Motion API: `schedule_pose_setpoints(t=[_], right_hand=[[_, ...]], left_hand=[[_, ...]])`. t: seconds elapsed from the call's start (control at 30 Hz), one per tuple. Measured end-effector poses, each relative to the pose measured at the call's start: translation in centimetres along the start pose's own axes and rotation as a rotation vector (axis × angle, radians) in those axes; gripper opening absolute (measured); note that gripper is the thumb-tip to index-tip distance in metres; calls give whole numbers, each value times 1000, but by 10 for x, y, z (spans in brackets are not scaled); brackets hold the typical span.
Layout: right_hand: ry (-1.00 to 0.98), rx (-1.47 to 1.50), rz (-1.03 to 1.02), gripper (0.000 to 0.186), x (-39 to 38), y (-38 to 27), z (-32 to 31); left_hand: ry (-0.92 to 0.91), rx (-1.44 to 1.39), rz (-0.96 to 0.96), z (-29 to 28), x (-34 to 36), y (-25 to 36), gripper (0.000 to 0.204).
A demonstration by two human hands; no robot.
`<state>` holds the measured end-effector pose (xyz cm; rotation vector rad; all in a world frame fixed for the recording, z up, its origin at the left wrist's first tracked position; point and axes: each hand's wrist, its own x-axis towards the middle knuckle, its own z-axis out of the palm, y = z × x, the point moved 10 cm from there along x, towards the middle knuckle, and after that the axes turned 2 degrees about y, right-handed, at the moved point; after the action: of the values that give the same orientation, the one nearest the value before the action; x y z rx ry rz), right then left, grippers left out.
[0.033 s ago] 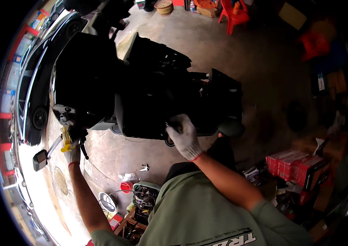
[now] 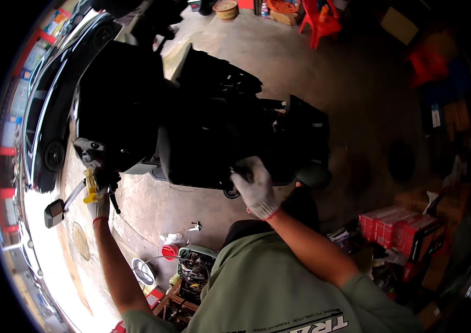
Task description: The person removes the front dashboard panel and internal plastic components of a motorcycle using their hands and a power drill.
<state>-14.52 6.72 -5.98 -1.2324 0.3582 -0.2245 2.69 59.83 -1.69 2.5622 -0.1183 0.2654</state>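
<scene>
A large, mostly black motor scooter (image 2: 202, 139) fills the middle of the view, partly stripped at its right end. My left hand (image 2: 99, 207), in a pale knitted glove, is closed round the handlebar end beside a black lever (image 2: 114, 202). A bright yellow piece (image 2: 90, 186) sits right at that hand, covering part of it. On a stalk to the left sticks out a mirror (image 2: 54, 213). My right hand (image 2: 255, 187), gloved too, presses curled fingers to the near edge of the dark body. What those fingers hold is lost in shadow.
Red boxes (image 2: 396, 227) are stacked at the right among clutter. Near my left arm stand a white basin (image 2: 143, 272), a red cup (image 2: 170, 252) and a green crate (image 2: 213, 251) of parts. A red chair (image 2: 319, 25) stands at the back; a dark car (image 2: 47, 127) is at far left.
The whole picture has shifted very slightly. Both hands keep their holds on the scooter; the right hand sits a touch further right in view.
</scene>
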Motion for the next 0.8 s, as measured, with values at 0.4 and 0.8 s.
schedule_pose_setpoints(t=[0.4, 0.8], right_hand=[[-207, -51, 64, 19, 41, -12, -22], [-385, -137, 220, 16, 92, -28, 12]], left_hand=[[39, 179, -129, -10, -27, 43, 46], [72, 156, -517, -32, -77, 113, 32]])
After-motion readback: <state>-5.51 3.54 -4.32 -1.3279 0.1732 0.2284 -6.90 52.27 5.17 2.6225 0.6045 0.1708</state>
